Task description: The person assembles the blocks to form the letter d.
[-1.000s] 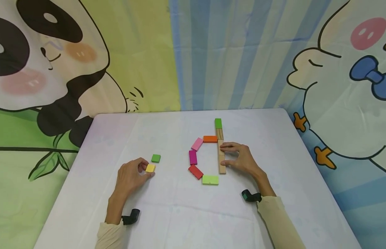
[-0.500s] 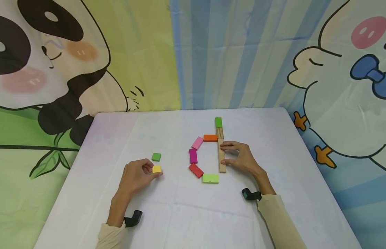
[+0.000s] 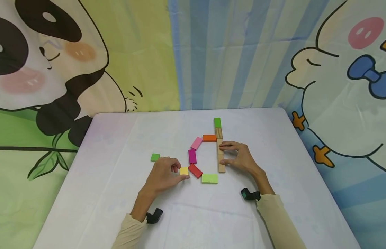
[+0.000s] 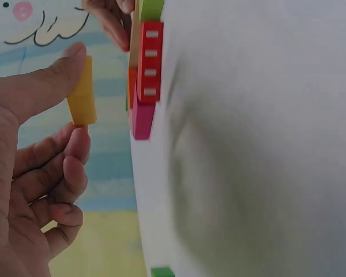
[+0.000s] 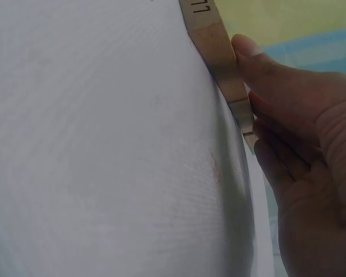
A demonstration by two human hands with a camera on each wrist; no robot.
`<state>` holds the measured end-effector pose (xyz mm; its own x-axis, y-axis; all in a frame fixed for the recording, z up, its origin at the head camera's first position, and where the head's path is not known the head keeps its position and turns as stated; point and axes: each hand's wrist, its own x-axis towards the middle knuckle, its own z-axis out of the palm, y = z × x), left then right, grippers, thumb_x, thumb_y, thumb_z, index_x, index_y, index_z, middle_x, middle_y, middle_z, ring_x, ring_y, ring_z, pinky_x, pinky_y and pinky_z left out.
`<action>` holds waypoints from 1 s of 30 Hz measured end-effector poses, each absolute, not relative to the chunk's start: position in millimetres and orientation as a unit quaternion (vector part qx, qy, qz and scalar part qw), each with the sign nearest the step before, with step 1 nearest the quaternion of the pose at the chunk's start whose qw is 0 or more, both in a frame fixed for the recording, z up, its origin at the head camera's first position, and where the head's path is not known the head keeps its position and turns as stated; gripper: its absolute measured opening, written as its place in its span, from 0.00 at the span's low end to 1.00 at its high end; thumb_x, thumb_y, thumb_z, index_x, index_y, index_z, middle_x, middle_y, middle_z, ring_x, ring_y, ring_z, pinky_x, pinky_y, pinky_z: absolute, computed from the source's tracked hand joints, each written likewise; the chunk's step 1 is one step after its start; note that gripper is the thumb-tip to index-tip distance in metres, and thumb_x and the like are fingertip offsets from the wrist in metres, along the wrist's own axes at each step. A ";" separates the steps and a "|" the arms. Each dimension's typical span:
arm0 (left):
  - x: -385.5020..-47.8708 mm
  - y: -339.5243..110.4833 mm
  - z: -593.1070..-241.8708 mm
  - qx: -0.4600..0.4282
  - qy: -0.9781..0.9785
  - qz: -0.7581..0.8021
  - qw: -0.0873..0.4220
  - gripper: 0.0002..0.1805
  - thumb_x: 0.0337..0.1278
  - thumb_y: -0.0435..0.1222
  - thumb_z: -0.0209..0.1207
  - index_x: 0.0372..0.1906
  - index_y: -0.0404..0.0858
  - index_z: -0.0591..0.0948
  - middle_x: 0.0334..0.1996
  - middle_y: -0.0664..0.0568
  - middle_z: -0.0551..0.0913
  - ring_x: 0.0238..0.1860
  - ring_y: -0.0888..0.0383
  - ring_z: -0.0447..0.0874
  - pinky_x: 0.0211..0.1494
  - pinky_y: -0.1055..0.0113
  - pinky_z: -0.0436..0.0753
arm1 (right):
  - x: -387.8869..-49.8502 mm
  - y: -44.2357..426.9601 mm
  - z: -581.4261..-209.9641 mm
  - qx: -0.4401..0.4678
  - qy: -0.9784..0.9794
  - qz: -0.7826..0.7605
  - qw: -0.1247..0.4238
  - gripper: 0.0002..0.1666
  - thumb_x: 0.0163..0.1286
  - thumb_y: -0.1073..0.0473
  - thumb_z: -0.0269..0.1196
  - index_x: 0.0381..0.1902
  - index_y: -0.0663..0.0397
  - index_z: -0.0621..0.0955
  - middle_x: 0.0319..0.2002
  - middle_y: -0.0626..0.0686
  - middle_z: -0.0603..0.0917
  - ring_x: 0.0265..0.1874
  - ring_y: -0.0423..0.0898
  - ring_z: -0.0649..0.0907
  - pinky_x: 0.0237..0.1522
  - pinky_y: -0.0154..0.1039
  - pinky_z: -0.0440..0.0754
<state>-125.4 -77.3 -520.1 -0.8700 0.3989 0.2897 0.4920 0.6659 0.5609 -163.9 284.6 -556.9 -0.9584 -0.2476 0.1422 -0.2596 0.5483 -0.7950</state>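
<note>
My left hand [image 3: 163,175] pinches a small yellow block [image 3: 184,171] between thumb and fingertips, just left of the red block [image 3: 195,171]. In the left wrist view the yellow block [image 4: 83,98] is held up off the table. My right hand [image 3: 241,157] touches the right side of a straight column of plain wooden blocks [image 3: 221,165] with its thumb and fingertips. A green block [image 3: 217,122] tops that column. Left of it, orange [image 3: 209,138], pink [image 3: 197,143], magenta [image 3: 192,156], red and lime green [image 3: 209,178] blocks form a curve.
A loose green block [image 3: 155,157] lies on the white table [image 3: 193,221] behind my left hand. Cartoon-printed cloth [image 3: 143,55] hangs behind the table and on both sides. A small black device [image 3: 155,216] is strapped to the left wrist.
My left hand has moved right with the yellow block, away from the loose green block and up to the red block. The right hand has stayed at the wooden column.
</note>
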 end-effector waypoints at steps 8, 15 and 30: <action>-130.2 -42.2 -523.1 -0.305 -0.900 -0.302 0.077 0.24 0.41 0.50 0.88 0.30 0.44 0.85 0.20 0.60 0.77 0.28 0.66 0.70 0.42 0.67 0.75 | -162.7 284.2 -557.0 0.142 -0.880 0.454 0.008 0.36 0.55 0.57 0.87 0.62 0.57 0.89 0.66 0.54 0.88 0.75 0.60 0.80 0.80 0.65 0.69; -131.4 -8.7 -527.1 -0.359 -0.884 -0.283 0.097 0.25 0.40 0.54 0.88 0.31 0.42 0.86 0.20 0.59 0.79 0.28 0.66 0.69 0.43 0.66 0.74 | -163.0 284.7 -558.8 0.144 -0.877 0.458 0.013 0.36 0.54 0.58 0.87 0.62 0.58 0.89 0.66 0.55 0.89 0.74 0.61 0.80 0.79 0.65 0.69; -125.9 44.6 -542.5 -0.383 -0.899 -0.195 0.089 0.25 0.45 0.61 0.83 0.32 0.47 0.88 0.23 0.62 0.82 0.31 0.65 0.69 0.40 0.70 0.66 | -165.4 284.7 -557.6 0.144 -0.877 0.457 0.012 0.37 0.53 0.57 0.88 0.62 0.57 0.89 0.65 0.53 0.89 0.74 0.59 0.80 0.79 0.64 0.70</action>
<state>-125.9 44.6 -542.5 -0.6911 0.6535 0.3088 0.7227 0.6304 0.2834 -165.4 284.7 -557.6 -0.9582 -0.2421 0.1526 -0.2637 0.5399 -0.7993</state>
